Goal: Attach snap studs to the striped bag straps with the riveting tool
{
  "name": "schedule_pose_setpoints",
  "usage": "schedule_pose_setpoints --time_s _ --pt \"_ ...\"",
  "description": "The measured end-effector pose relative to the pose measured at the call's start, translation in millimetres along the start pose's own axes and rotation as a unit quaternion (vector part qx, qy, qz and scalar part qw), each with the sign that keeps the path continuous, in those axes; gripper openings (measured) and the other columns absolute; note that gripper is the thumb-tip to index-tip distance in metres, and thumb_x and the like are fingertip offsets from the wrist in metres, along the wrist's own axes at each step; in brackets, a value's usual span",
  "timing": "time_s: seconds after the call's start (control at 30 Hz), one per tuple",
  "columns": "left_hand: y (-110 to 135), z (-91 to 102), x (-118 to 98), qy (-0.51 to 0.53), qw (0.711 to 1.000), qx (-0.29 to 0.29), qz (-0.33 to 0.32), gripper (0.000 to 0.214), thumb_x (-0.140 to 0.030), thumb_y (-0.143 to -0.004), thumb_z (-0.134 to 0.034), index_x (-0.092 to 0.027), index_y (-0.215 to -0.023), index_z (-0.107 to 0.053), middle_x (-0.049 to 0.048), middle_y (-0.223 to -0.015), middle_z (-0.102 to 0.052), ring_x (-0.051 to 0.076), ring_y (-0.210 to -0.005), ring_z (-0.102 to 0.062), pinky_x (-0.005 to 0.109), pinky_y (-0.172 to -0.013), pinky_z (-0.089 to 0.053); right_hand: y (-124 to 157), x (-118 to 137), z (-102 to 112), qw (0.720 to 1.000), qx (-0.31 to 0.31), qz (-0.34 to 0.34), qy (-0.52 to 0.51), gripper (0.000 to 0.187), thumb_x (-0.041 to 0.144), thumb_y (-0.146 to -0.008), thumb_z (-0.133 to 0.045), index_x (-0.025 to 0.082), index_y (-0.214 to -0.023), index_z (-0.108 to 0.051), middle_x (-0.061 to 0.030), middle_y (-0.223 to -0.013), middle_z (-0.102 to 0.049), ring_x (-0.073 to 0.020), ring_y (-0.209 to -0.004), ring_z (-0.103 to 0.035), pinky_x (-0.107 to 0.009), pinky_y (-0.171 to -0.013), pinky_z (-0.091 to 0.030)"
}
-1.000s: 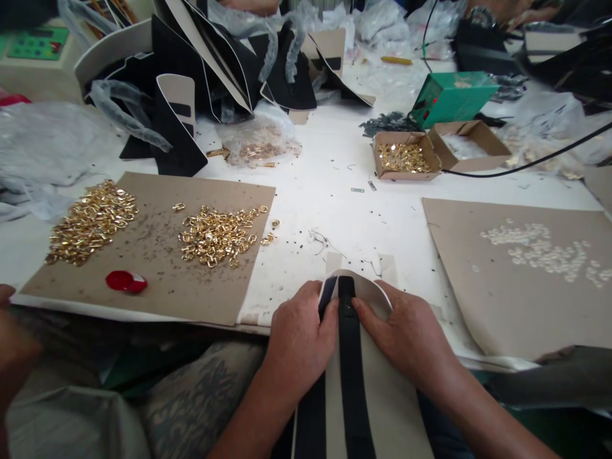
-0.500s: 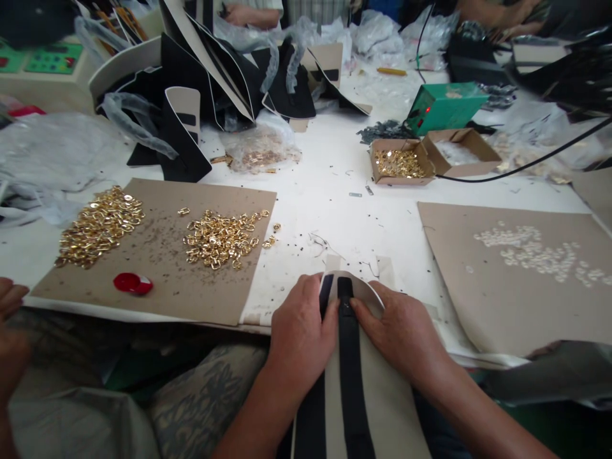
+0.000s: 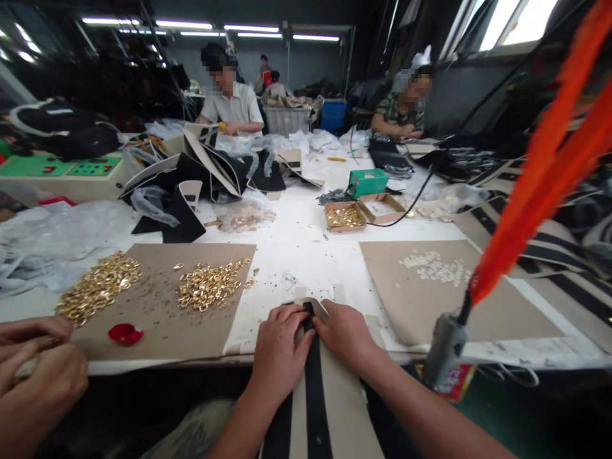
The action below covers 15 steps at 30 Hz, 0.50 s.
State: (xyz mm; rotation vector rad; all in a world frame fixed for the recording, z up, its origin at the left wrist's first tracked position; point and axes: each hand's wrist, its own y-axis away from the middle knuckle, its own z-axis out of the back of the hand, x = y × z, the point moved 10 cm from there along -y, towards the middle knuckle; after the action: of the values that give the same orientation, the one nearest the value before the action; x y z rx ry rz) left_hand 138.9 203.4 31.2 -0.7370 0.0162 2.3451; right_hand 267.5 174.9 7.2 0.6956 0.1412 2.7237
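Observation:
A beige panel with black stripes (image 3: 342, 408) lies lengthwise in front of me, its far end at the table's front edge. My left hand (image 3: 282, 344) is closed on its left side near that end, fingers lying across the top and thumb on the central black strap (image 3: 313, 382). My right hand (image 3: 347, 335) grips the opposite edge, thumb pressed on the strap beside the left fingertips. Both hands meet around the dark upper end of the strap, partly covering it. Whether a small part sits under the fingers is hidden.
At left, a co-worker's hands (image 3: 43, 366) are near a brown board (image 3: 157, 344) bearing gold metal links (image 3: 208, 287) and a red cap (image 3: 125, 333). Another board (image 3: 382, 274) holds small pale pieces. An orange cord (image 3: 526, 210) with a grey tool (image 3: 445, 349) hangs at right.
The camera has tilted up, showing more of the room. My left fingers have come over the panel onto the strap's end. The co-worker's hands at left have come further into view.

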Motion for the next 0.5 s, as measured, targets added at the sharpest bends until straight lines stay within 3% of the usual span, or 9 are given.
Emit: schedule_pose_setpoints --time_s 0.1,0.2,0.3,0.37,0.4,0.5 --pt "-1.0 -2.8 7.7 0.009 1.000 -0.019 -0.004 0.023 -0.026 -0.092 -0.066 -0.023 -0.114 -0.072 0.0061 -0.128 -0.070 0.028 -0.123 -0.058 0.048 -0.107 -0.048 14.2 3.8 19.0 0.997 -0.064 0.014 -0.041 0.035 0.032 -0.092 -0.062 0.022 -0.125 -0.066 -0.0122 -0.114 -0.075 -0.0295 -0.104 -0.072 -0.036 -0.088 -0.053" --pt "-2.0 -4.7 14.9 0.011 0.999 -0.036 -0.009 0.024 -0.032 -0.092 -0.064 -0.025 -0.112 -0.074 0.0050 -0.127 -0.071 0.029 -0.124 -0.060 0.049 -0.108 -0.049 62.3 5.9 57.8 0.967 -0.204 0.080 -0.128 0.054 0.026 -0.087 -0.067 0.023 -0.140 -0.057 -0.0130 -0.129 -0.067 -0.0285 -0.116 -0.066 -0.038 -0.099 -0.053" --pt "-3.3 -4.5 20.2 0.006 0.999 -0.052 -0.012 0.025 -0.038 -0.091 -0.063 -0.027 -0.110 -0.075 0.0034 -0.127 -0.072 0.029 -0.125 -0.060 0.050 -0.109 -0.049 130.7 -11.7 91.0 0.920 -0.294 0.159 -0.204 0.033 0.024 -0.091 -0.064 0.024 -0.124 -0.067 -0.0083 -0.108 -0.073 -0.0223 -0.097 -0.070 -0.031 -0.087 -0.057" --pt "-4.9 -4.7 22.5 -0.001 0.998 -0.057 -0.015 0.027 -0.042 -0.090 -0.062 -0.028 -0.108 -0.076 0.0027 -0.126 -0.072 0.030 -0.125 -0.061 0.051 -0.109 -0.050 166.3 -48.6 110.6 0.902 -0.339 0.140 -0.229 0.017 0.028 -0.095 -0.062 0.024 -0.107 -0.073 -0.0042 -0.089 -0.073 -0.0182 -0.077 -0.069 -0.026 -0.072 -0.056" --pt "-5.9 -5.0 23.6 -0.005 0.998 -0.057 -0.017 0.027 -0.043 -0.090 -0.062 -0.029 -0.107 -0.076 0.0025 -0.126 -0.073 0.030 -0.124 -0.062 0.051 -0.109 -0.050 177.6 -76.0 119.8 0.896 -0.362 0.100 -0.237 0.015 0.031 -0.096 -0.062 0.024 -0.101 -0.074 -0.0030 -0.083 -0.072 -0.0173 -0.071 -0.067 -0.025 -0.066 -0.055" --pt "-10.3 -7.7 27.7 -0.013 0.998 -0.053 -0.026 0.030 -0.047 -0.089 -0.060 -0.030 -0.106 -0.077 0.0027 -0.126 -0.073 0.031 -0.122 -0.063 0.052 -0.108 -0.051 181.0 -167.6 139.4 0.894 -0.371 -0.054 -0.245 0.028 0.044 -0.097 -0.058 0.022 -0.098 -0.075 -0.0040 -0.082 -0.074 -0.0193 -0.071 -0.068 -0.027 -0.065 -0.054"
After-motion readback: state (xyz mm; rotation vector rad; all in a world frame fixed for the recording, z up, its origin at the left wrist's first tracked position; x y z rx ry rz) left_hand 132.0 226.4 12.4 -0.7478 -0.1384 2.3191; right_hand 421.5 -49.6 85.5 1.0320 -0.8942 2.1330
